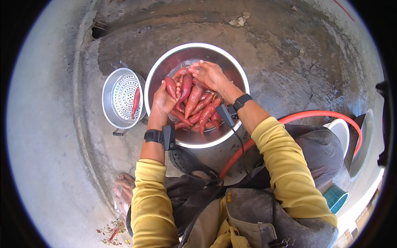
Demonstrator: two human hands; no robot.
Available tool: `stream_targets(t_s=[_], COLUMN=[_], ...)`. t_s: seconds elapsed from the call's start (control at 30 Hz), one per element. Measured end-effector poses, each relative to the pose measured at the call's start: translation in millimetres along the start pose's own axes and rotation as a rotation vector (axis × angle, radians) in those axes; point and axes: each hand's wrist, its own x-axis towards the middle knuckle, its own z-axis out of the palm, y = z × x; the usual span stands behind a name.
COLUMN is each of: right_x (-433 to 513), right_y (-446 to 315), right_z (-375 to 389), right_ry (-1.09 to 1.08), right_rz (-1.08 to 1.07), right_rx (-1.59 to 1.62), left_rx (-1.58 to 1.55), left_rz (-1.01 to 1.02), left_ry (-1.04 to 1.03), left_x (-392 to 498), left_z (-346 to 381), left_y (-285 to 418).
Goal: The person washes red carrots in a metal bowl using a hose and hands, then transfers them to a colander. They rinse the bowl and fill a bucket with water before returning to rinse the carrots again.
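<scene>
A wide metal basin (152, 83) stands on the floor before me, with a heap of wet red-skinned sweet potatoes (194, 98) and some water in it. My left hand (164, 97) is at the basin's left side, its fingers curled around a sweet potato (170, 87). Over the far part of the heap is my right hand (209, 74), fingers extended and somewhat spread, with nothing visible in its grip. To the left, a perforated aluminium steamer pot (116, 116) with two handles holds a single sweet potato (136, 103).
An orange hose (305, 114) curves along the right past a white bucket (341, 131). A teal plastic basket (335, 198) is at lower right. Beside my left knee lies a clear plastic bag (122, 192) with brownish roots. The concrete floor (279, 68) is wet, with a drain hole (97, 32) at upper left.
</scene>
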Motion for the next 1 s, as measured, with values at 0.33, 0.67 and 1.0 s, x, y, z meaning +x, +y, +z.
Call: stream_targets(t_s=[0.33, 0.67, 1.0], right_x=[-52.0, 5.3, -13.3], right_y=[-8.4, -7.2, -11.8], right_z=[78.7, 29.8, 33.4], right_ry=[-0.061, 0.248, -0.120], right_rz=[-0.540, -0.248, 0.070], right_rx=[-1.010, -0.398, -0.233], left_rx=[0.250, 0.461, 0.268], left_rz=[0.155, 0.147, 0.248], left_ry=[0.166, -0.213, 0.026], left_x=[-10.0, -17.5, 4.8], left_z=[75.4, 51.0, 4.1], left_y=[-32.1, -23.0, -19.4])
